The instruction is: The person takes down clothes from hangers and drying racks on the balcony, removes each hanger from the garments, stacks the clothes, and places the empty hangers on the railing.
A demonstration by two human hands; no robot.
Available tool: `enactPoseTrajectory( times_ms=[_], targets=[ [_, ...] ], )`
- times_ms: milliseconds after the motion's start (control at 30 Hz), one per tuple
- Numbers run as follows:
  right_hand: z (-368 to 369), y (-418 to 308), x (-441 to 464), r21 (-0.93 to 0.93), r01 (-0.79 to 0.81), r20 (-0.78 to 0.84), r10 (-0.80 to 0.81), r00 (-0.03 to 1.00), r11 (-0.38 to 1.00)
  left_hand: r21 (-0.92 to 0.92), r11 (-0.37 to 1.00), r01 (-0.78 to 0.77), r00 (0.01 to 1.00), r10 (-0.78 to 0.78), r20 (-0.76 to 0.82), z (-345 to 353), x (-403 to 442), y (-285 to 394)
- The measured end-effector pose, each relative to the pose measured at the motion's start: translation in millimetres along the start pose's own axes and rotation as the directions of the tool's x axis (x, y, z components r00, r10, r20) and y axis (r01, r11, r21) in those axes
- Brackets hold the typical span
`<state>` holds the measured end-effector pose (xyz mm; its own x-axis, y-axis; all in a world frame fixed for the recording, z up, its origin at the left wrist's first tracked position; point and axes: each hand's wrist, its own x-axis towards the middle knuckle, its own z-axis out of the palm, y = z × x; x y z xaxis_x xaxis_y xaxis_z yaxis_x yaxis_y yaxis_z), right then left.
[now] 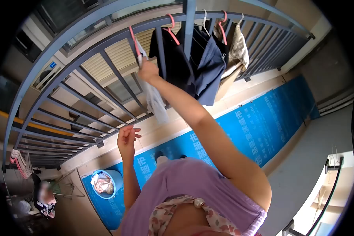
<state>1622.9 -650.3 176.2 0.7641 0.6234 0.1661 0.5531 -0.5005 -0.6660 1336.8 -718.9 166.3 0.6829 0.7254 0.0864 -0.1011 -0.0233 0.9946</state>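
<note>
My right hand (148,71) is raised to the railing, its fingers closed on the upper part of a pale grey-white garment (155,103). The garment hangs narrow from a pink hanger (135,41) hooked on the rail. Lower down, my left hand (128,135) is held in front of the bars with its fingers loosely apart and nothing in it. Right of my right hand hang a black garment (175,65) on another pink hanger, a dark blue garment (210,72) and a beige garment (236,51).
A grey metal railing (118,72) curves across the front. Blue printed sheeting (240,129) covers the floor. A blue bucket (116,183) with crumpled laundry stands at the lower left. Several spare hangers (23,163) hang at the far left, near a folding rack (67,188).
</note>
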Motion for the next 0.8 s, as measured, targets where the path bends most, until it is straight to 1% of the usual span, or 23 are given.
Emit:
enactPoseTrajectory(
  times_ms=[33, 67, 100, 167, 233, 300, 333, 367, 433, 500, 567, 600, 633, 667, 700, 767, 800],
  targets=[
    [-2, 5, 3, -0.039, 0.001, -0.054, -0.003, 0.999, 0.999, 0.004, 1.0, 0.002, 1.0, -0.002, -0.027, -10, -3, -5],
    [-5, 11, 4, -0.05, 0.033, -0.115, -0.039, 0.993, 0.998, 0.028, 1.0, -0.014, 0.999, 0.015, -0.049, -22, -8, -13],
    [-16, 17, 0, -0.066, 0.063, -0.172, -0.073, 0.982, 0.996, 0.048, 0.999, 0.006, 0.997, -0.002, -0.081, -34, -12, -19],
    [-39, 31, 3, -0.019, 0.171, -0.245, -0.17, 0.954, 0.985, 0.08, 0.995, 0.051, 0.99, -0.04, -0.137, -55, -19, -31],
    [-67, 38, 6, -0.008, 0.276, -0.294, -0.266, 0.918, 0.961, 0.059, 0.998, 0.033, 0.986, -0.022, -0.164, -70, -16, -42],
    [-99, 36, -7, 0.025, 0.31, -0.274, -0.291, 0.917, 0.951, 0.076, 0.997, 0.003, 0.983, 0.011, -0.183, -80, -6, -48],
    [-115, 37, -18, -0.018, 0.349, -0.263, -0.341, 0.903, 0.937, 0.103, 0.995, 0.01, 0.986, 0.008, -0.169, -81, 2, -39],
    [-132, 37, -31, -0.062, 0.386, -0.256, -0.388, 0.885, 0.921, 0.214, 0.977, -0.024, 0.987, 0.057, -0.15, -85, 15, -33],
    [-167, 33, -68, -0.118, 0.388, -0.171, -0.404, 0.899, 0.914, 0.414, 0.905, -0.101, 0.984, 0.152, -0.091, -83, 43, -27],
    [-200, 34, -103, -0.222, 0.408, -0.031, -0.425, 0.905, 0.885, 0.554, 0.785, -0.277, 0.939, 0.343, -0.016, -57, 71, -2],
    [-227, 35, -139, -0.208, 0.49, -0.007, -0.503, 0.864, 0.846, 0.678, 0.605, -0.419, 0.864, 0.495, 0.093, -31, 96, 9],
    [-237, 37, -155, -0.17, 0.532, 0.011, -0.539, 0.843, 0.829, 0.731, 0.494, -0.471, 0.82, 0.55, 0.157, -19, 107, 11],
    [-246, 37, -170, -0.193, 0.581, 0.056, -0.582, 0.811, 0.791, 0.77, 0.374, -0.517, 0.769, 0.598, 0.225, -7, 116, 12],
    [-252, 32, -186, -0.149, 0.605, 0.065, -0.603, 0.795, 0.782, 0.712, 0.394, -0.582, 0.719, 0.659, 0.223, 7, 123, 12],
    [-258, 26, -200, -0.104, 0.629, 0.072, -0.625, 0.778, 0.771, 0.666, 0.373, -0.646, 0.708, 0.618, 0.341, 12, 129, 8],
    [-268, 14, -226, -0.312, 0.622, 0.037, -0.645, 0.764, 0.719, 0.555, 0.341, -0.759, 0.644, 0.514, 0.566, 12, 136, -13],
    [-270, 14, -233, -0.405, 0.605, -0.047, -0.676, 0.735, 0.686, 0.529, 0.502, -0.684, 0.729, 0.462, 0.505, 13, 129, -31]
  ],
)
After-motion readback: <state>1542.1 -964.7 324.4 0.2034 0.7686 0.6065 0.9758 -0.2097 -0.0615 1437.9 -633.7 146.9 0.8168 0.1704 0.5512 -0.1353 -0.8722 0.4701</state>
